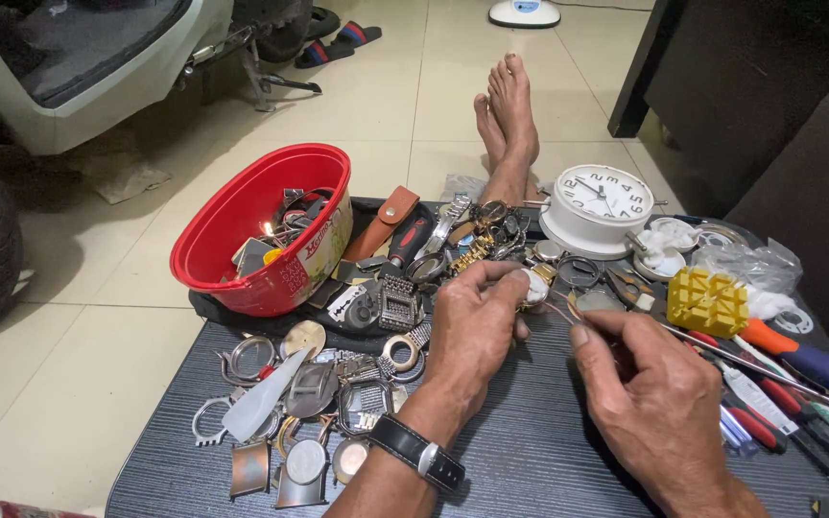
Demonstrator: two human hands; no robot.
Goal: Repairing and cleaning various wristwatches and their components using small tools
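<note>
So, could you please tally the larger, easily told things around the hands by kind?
Red plastic bowl: 1
White alarm clock: 1
Yellow block tool: 1
Brown leather pouch: 1
Orange-and-blue screwdriver: 1
Watch held in left hand: 1
Thin tool in right hand: 1
Total: 7

Left hand (472, 321) fingers hide most of watch (534, 286); perhaps gold-cased.
</note>
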